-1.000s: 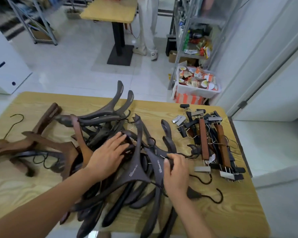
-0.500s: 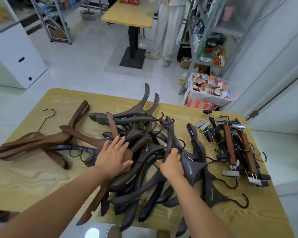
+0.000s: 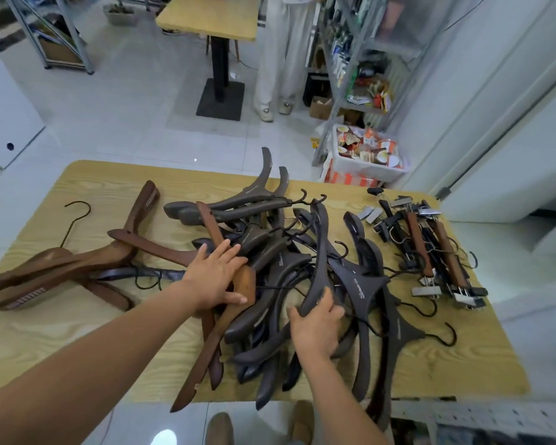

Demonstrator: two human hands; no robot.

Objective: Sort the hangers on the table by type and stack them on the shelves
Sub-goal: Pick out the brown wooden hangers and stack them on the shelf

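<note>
Sorting is partly done, judging by the bench (image 3: 45,348). The clip hangers (image 3: 430,252) lie gathered at its right end and several brown wooden hangers (image 3: 77,268) lie at the left. A tangled pile of dark grey hangers (image 3: 270,274) fills the middle, with at least one brown hanger (image 3: 225,319) caught in it. Nothing appears to be stacked on the shelves (image 3: 360,59) yet, so untangling and all the carrying remain.

The left hand (image 3: 215,277) lies flat on that brown hanger, fingers straight and spread. The right hand (image 3: 315,326) has its fingers wrapped round the arm of a dark hanger (image 3: 318,252).

A second earlier the left hand rested on dark hangers beside the brown one. The right hand lay further right, near the hooks, rather than round this arm.
</note>
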